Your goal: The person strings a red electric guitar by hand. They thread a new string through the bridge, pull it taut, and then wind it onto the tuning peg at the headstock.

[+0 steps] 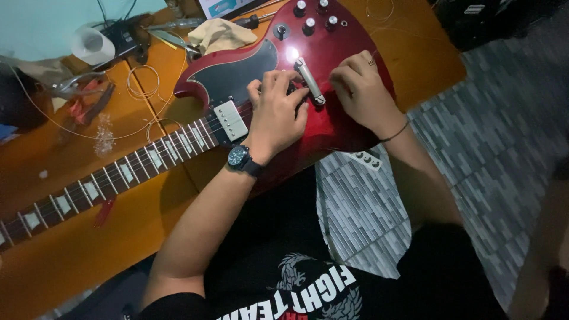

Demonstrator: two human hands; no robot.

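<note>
Both hands are working at the chrome tailpiece (310,80) of the red electric guitar (332,118) lying across the orange table (77,249) — left hand (276,112) curled over the bridge, right hand (359,83) fingers pressing narrow beside it. Seemingly restringing — the next move calls for careful feeding.

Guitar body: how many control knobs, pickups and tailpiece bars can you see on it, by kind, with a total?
Control knobs: 4, in a cluster on the red guitar body
Pickups: 1 in view, chrome, by the neck; the left hand may hide another
Tailpiece bars: 1, chrome, between the left hand and the right hand
Total: 6
</note>
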